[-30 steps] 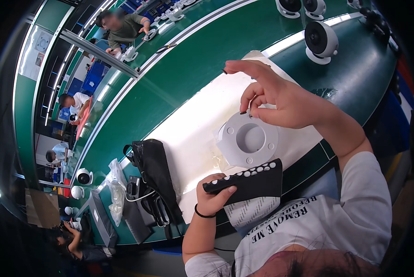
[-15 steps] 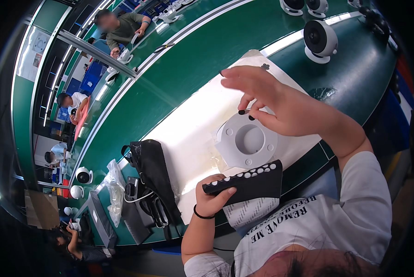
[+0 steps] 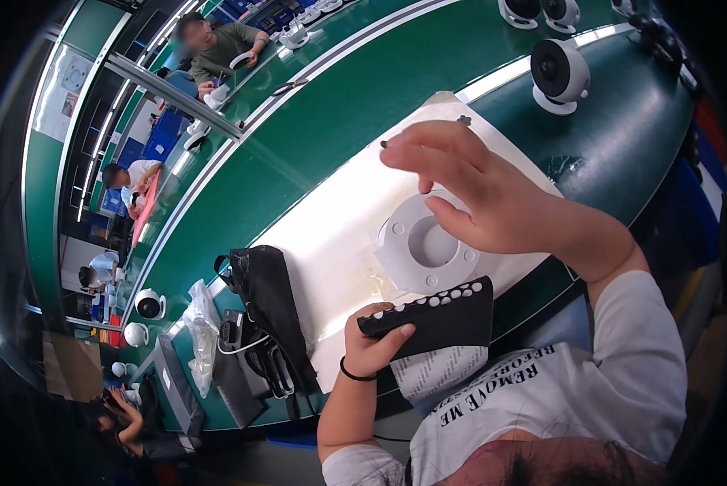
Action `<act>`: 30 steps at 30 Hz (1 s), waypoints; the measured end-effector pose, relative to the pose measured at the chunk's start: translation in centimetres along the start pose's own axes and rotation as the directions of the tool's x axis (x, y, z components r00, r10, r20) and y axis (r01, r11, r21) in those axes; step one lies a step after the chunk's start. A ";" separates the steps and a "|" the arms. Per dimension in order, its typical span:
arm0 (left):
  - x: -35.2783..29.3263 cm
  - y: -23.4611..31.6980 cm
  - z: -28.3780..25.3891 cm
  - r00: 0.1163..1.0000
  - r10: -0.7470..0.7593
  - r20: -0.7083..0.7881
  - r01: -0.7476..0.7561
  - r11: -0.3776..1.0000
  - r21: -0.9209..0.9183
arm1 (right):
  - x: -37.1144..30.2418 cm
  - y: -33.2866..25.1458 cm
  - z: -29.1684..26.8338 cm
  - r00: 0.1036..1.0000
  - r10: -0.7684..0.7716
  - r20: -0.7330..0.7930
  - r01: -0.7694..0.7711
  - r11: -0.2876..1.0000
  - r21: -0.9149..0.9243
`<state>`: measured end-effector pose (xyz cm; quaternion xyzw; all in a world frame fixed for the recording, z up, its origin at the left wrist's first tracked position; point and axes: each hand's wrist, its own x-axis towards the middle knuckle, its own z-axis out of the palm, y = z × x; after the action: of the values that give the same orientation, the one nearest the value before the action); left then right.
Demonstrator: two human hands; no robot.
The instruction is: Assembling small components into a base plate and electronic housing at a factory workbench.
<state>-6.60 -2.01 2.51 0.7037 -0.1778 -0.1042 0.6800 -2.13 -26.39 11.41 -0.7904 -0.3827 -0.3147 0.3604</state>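
My left hand (image 3: pixel 373 344) grips a bent black sheet (image 3: pixel 452 320) with a row of white round spots along its upper edge; its printed paper backing (image 3: pixel 440 374) hangs below. My right hand (image 3: pixel 469 182) is raised above a white ring-shaped base (image 3: pixel 405 265), its fingers stretched and apart. A small black dot, like a stick-on pad, sits on one extended fingertip. The white base lies on a pale mat (image 3: pixel 331 243) and has a large round opening with small round recesses around it. My right hand hides part of its far right side.
Left of the mat lie a black bag (image 3: pixel 262 300), a clear plastic bag (image 3: pixel 203 340) and a grey bar (image 3: pixel 177 385). White round devices with black fronts (image 3: pixel 559 73) stand at the far right. Other people sit along the green bench (image 3: pixel 363 89) at the left.
My right hand has shifted slightly down and left over the base, covering more of it; fewer black dots show on its fingertips. My left hand and the black sheet have barely moved.
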 end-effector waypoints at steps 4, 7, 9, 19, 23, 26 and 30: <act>-0.1 -0.2 -0.2 1.000 0.004 0.006 -0.004 1.000 -0.002 | 0.6 -0.1 1.5 0.991 0.104 0.078 -0.117 0.978 0.173; 0.0 -0.2 -0.2 1.000 0.002 0.013 -0.002 1.000 0.022 | 0.8 -0.2 1.9 0.969 0.146 0.201 -0.201 0.937 0.286; 0.0 -0.1 -0.5 0.999 -0.015 0.040 0.013 0.999 0.050 | 0.8 -0.2 2.1 0.944 0.197 0.264 -0.274 0.914 0.298; 0.1 -0.1 -0.5 0.998 0.019 0.057 -0.022 0.997 0.068 | 0.5 -0.3 2.5 0.974 0.129 0.188 -0.149 0.984 0.095; 0.1 0.0 -0.6 0.998 -0.009 0.068 0.005 0.998 0.066 | 0.3 -0.5 2.4 0.984 0.002 0.177 0.003 1.000 -0.027; 0.2 0.1 -0.5 0.997 0.001 0.073 -0.006 0.997 0.074 | 0.1 -0.2 2.3 0.982 -0.062 0.179 0.077 0.994 -0.079; 0.3 -0.3 -0.4 0.995 0.072 0.066 -0.077 0.994 0.074 | 0.2 0.0 2.3 0.990 0.002 0.138 -0.010 0.998 0.060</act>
<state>-6.13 -1.78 2.28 0.7185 -0.2294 -0.0941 0.6498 -1.48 -24.46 10.32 -0.8000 -0.4136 -0.2466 0.3579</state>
